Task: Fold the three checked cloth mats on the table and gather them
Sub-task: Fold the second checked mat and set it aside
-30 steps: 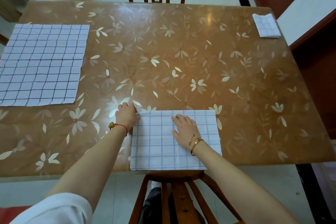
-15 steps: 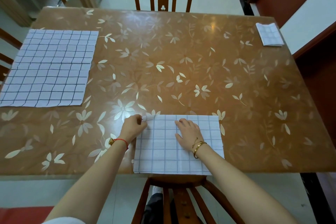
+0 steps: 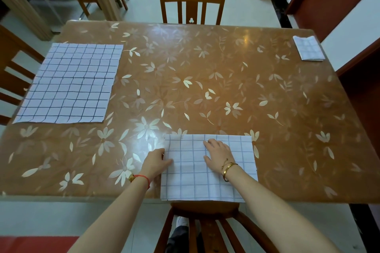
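A half-folded white checked mat (image 3: pixel 191 183) lies at the table's near edge, right in front of me. My right hand (image 3: pixel 219 155) rests flat on its middle, fingers spread. At the mat's left edge my left hand (image 3: pixel 157 161) has its fingertips on the cloth; whether they pinch it I cannot tell. A second checked mat (image 3: pixel 70 84) lies fully spread at the table's left side. A third mat (image 3: pixel 308 48), folded small, sits at the far right corner.
The brown table (image 3: pixel 205 88) has a glossy flower-patterned top. Wooden chairs stand at the far side (image 3: pixel 192 0), at the left (image 3: pixel 12 72) and just below the near edge (image 3: pixel 205 226). A dark red door frame (image 3: pixel 353 61) runs along the right.
My left hand slid from the mat's far left corner down along its left edge. My right hand stayed flat on the mat. The view tilted up, showing more of the room.
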